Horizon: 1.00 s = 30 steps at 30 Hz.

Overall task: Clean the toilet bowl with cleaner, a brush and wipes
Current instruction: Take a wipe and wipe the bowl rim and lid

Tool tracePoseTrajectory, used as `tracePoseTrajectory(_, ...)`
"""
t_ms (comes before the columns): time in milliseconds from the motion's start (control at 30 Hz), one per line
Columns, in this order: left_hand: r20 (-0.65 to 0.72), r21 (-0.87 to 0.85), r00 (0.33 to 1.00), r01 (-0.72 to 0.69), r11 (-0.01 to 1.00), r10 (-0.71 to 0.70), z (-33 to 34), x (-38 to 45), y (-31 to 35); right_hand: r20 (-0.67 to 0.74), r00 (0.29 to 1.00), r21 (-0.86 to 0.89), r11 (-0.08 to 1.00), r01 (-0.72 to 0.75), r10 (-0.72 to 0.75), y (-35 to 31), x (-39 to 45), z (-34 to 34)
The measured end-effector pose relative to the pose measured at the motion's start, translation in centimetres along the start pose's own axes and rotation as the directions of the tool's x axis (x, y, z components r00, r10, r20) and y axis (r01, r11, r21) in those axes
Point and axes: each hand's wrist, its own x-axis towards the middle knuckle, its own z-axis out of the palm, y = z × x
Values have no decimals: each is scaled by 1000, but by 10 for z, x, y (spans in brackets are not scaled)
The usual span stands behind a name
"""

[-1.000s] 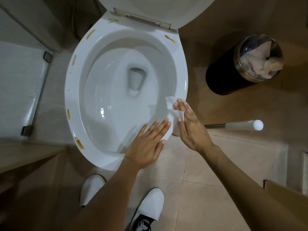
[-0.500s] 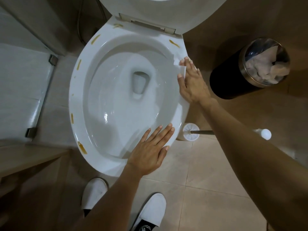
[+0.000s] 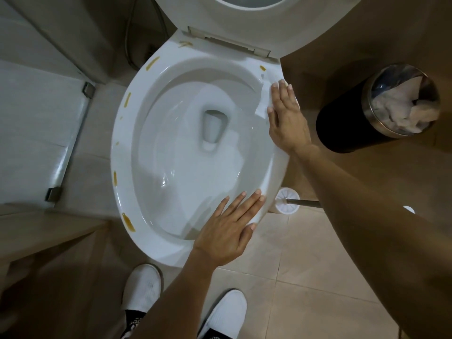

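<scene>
Two flat hands on the toilet rim (image 3: 122, 152): right hand (image 3: 285, 118) presses a wipe (image 3: 264, 101), left hand (image 3: 227, 231) rests, fingers straight; beige tiled floor (image 3: 305, 277).

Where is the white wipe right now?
In the head view the wipe lies on the right side of the toilet rim, toward the back, pressed flat under the fingers of the right hand, just short of a yellow-brown stain.

One head-worn camera (wide-angle) looks steeply down, close above the toilet bowl (image 3: 122, 152) and floor.
</scene>
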Motion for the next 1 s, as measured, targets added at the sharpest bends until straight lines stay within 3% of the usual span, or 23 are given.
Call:
tracePoseTrajectory(133, 19, 8, 1000, -5, 1000, 5, -1, 0, 0, -35, 999, -28, 1000, -13, 12, -8, 17, -2)
tracePoseTrajectory(333, 24, -16, 1000, -8, 1000, 8, -3, 1, 0, 33, 996, -126, 988, 90, -87, -12, 41, -4)
tracePoseTrajectory(567, 9, -10, 1000, 4, 1000, -4, -1, 1, 0, 98, 979, -171, 966, 194, -179, -2, 9, -4)
tracePoseTrajectory(700, 12, -8, 1000, 3, 1000, -3, -2, 0, 1, 77, 987, -205, 967, 151, -138, -6, 6, -4)
tracePoseTrajectory(833, 16, -11, 1000, 8, 1000, -8, -3, 0, 1, -39, 999, -308, 951, -33, 22, -9, -10, -2)
tracePoseTrajectory(1000, 33, -18, 999, 13, 1000, -12, -5, 1, 2, -56, 995, -209, 973, -94, 84, -16, -3, 4)
